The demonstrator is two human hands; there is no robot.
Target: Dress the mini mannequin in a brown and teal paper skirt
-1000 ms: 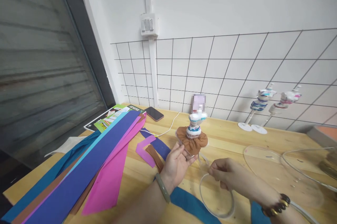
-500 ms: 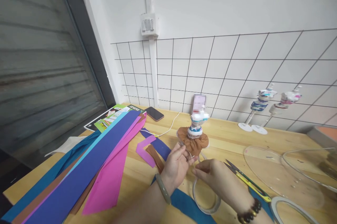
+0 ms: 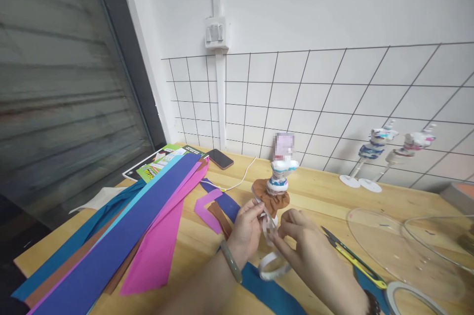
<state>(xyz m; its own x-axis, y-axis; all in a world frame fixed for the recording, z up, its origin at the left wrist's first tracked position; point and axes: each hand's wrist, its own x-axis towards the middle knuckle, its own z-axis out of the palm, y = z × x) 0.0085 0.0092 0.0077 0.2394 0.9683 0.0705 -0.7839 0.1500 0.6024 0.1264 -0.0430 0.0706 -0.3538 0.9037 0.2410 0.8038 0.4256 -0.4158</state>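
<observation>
A small doll figure with a brown ruffled skirt stands on the wooden table. My left hand is closed, its fingers pinching the doll's base just under the skirt. My right hand is closed too, pinching a strip of white tape that runs to the doll's base. The tape roll hangs below my two hands, near a blue paper strip.
Long crepe-paper strips in purple, pink, teal and brown lie at the left. A phone and booklet sit at the back. Yellow-handled scissors, clear domes, another tape roll and two finished figures are at the right.
My right hand moved left up to the doll's base, bringing the tape roll with it. The scissors and a second tape roll came into view at the right.
</observation>
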